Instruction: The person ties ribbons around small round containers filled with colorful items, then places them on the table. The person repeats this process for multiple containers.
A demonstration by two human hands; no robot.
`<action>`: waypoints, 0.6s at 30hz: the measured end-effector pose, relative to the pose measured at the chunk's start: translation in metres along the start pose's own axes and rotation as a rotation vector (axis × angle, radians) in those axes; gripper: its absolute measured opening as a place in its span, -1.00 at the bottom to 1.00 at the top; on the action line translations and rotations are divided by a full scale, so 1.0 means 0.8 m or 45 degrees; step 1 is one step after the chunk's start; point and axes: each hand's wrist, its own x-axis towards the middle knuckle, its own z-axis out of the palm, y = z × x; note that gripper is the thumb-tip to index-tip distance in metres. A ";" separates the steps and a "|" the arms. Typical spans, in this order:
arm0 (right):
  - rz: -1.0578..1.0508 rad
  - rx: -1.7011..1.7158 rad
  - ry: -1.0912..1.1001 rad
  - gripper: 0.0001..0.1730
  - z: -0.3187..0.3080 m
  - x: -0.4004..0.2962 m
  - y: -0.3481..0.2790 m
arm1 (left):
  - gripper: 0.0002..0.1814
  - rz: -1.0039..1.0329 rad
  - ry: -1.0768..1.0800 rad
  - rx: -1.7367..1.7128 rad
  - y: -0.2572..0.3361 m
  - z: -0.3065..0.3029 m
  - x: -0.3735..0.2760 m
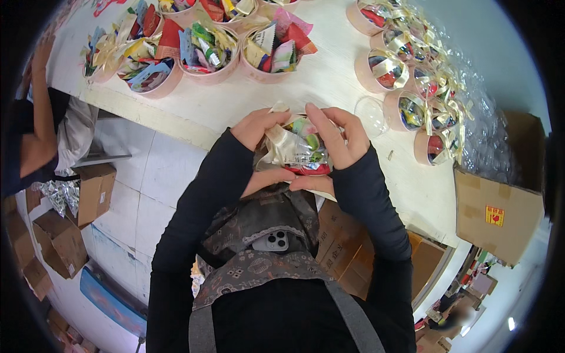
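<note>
Both hands are around one round tub of wrapped sweets point(312, 148) at the table's front edge. My left hand point(260, 132) holds its left side, with the thumb at the near side. Cream ribbon point(278, 143) hangs over the tub near those fingers. Around the right side curves my right hand point(346, 141), its index finger along the rim and its thumb meeting the left thumb in front. Green, red and clear wrappers show between the hands; most of the tub's wall is hidden. Just right of my right hand, a clear plastic dome lid point(371, 115) lies on the white table point(329, 90).
Several open pink tubs of sweets point(209, 73) stand at the back left. Ribboned, lidded tubs point(382, 70) crowd the right, beside clear domes point(485, 128) and a cardboard carton point(494, 216). Another person's arm point(42, 106) is at far left. A phone point(271, 241) sits in my apron pocket.
</note>
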 end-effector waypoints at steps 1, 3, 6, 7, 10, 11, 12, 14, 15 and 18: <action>-0.019 -0.012 0.023 0.03 0.007 -0.002 0.005 | -0.38 0.006 -0.005 -0.018 -0.003 -0.005 0.000; -0.041 -0.011 0.088 -0.04 0.015 -0.005 0.012 | -0.49 0.019 -0.024 -0.061 -0.005 -0.014 0.001; -0.072 -0.052 0.099 -0.23 0.015 -0.001 0.008 | -0.71 -0.106 -0.001 -0.114 0.018 -0.017 0.000; -0.096 -0.078 0.073 -0.26 0.011 0.004 0.001 | -0.73 -0.127 0.009 -0.178 0.021 -0.017 0.000; -0.130 -0.083 0.057 -0.33 0.008 0.011 -0.007 | -0.79 -0.294 0.022 -0.342 0.027 -0.014 -0.003; -0.119 -0.033 0.094 -0.35 0.014 0.011 -0.002 | -0.79 -0.328 0.020 -0.282 0.025 -0.014 -0.004; -0.110 0.012 0.131 -0.36 0.017 0.010 0.002 | -0.80 -0.358 0.020 -0.223 0.021 -0.015 -0.004; -0.093 0.122 0.220 -0.37 0.028 -0.003 0.006 | -0.81 -0.379 0.044 -0.169 0.021 -0.013 -0.004; -0.084 0.183 0.266 -0.37 0.033 -0.007 0.008 | -0.81 -0.372 0.065 -0.168 0.022 -0.011 -0.006; -0.116 0.232 0.268 -0.39 0.036 -0.003 0.009 | -0.79 -0.496 0.112 -0.245 0.044 -0.011 -0.002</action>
